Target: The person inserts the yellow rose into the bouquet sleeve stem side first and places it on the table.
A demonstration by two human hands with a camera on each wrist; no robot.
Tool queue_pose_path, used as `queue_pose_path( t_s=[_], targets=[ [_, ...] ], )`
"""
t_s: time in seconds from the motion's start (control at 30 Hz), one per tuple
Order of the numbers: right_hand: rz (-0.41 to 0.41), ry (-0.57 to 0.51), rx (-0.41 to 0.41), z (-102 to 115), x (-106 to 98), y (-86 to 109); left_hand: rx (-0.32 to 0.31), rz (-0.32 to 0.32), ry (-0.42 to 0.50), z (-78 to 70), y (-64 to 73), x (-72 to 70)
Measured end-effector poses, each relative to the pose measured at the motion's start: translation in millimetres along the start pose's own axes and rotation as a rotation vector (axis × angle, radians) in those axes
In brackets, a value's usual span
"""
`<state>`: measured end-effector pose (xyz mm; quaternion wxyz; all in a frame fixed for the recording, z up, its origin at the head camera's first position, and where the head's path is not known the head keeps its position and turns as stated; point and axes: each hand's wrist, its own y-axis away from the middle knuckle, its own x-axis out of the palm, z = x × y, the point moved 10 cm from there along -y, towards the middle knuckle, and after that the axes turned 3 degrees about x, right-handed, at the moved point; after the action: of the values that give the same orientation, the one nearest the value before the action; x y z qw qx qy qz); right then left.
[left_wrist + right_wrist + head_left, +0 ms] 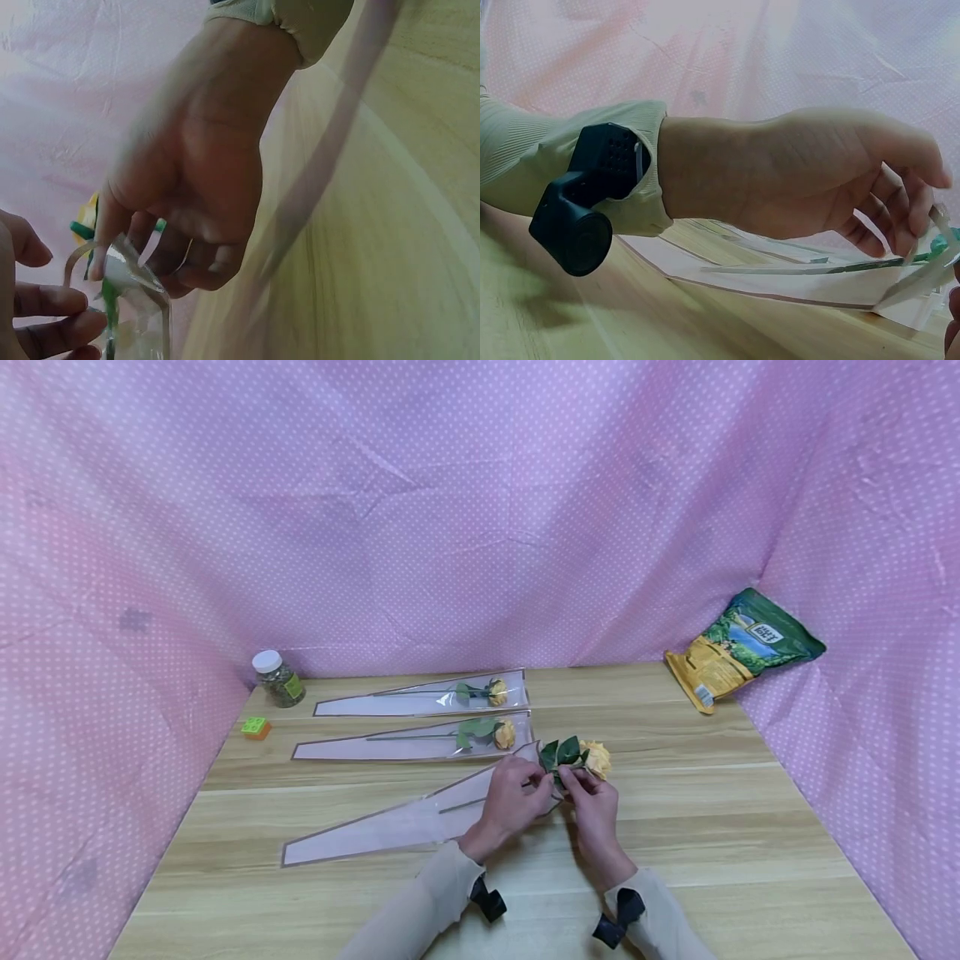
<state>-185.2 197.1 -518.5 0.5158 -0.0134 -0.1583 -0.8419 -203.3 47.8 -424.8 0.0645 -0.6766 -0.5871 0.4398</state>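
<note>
A yellow artificial rose [597, 759] with dark green leaves [562, 753] lies with its stem inside a clear flower sleeve [367, 835] with a brown border. Its bloom and leaves stick out at the wide mouth. On the left of that mouth, my left hand [516, 800] pinches the sleeve's edge. My right hand [597, 814] grips the opposite edge below the leaves, its fingertips close to the left ones. In the left wrist view the right hand [202, 180] has its thumb at the film's mouth. The right wrist view shows the left hand [817, 176] with curled fingers beside the stem.
Two sleeved yellow roses, an upper one [497, 692] and a lower one [504, 734], lie behind on the wooden table [675, 877]. A white-lidded jar [279, 680] and toy block [257, 728] stand left. A green-yellow bag [742, 647] leans against the curtain.
</note>
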Motion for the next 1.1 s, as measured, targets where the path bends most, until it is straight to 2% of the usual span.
queue_pose_path(
  t_s=[0.17,0.23,0.3,0.4,0.53,0.63,0.73,0.93,1.1],
  targets=[
    [-0.007,0.003,0.012,0,-2,-1.2,0.026,-0.013,-0.027,2.9,-5.3,-12.3],
    [-0.010,-0.001,0.017,0,-3,-1.7,0.009,-0.001,-0.058,8.5,-7.6,-18.5],
    [-0.011,-0.004,0.018,1,-3,-2.1,-0.017,0.039,-0.095,16.2,-9.0,-22.8],
    [-0.009,-0.014,0.017,1,-3,-2.6,-0.061,0.147,-0.141,27.7,-7.9,-24.6],
    [-0.007,-0.028,0.012,1,-5,-3.0,-0.118,0.344,-0.194,39.5,3.2,-17.3],
    [-0.009,-0.034,0.011,2,-6,-3.7,-0.128,0.477,-0.248,43.8,14.8,-7.8],
    [-0.014,-0.036,0.011,2,-7,-3.9,-0.114,0.566,-0.317,45.5,24.3,0.7],
    [-0.006,-0.055,0.016,3,-6,-4.1,-0.091,0.617,-0.436,49.6,32.3,9.3],
    [0.000,-0.055,0.007,3,-6,-4.1,-0.084,0.627,-0.477,52.9,34.0,13.1]
  ],
)
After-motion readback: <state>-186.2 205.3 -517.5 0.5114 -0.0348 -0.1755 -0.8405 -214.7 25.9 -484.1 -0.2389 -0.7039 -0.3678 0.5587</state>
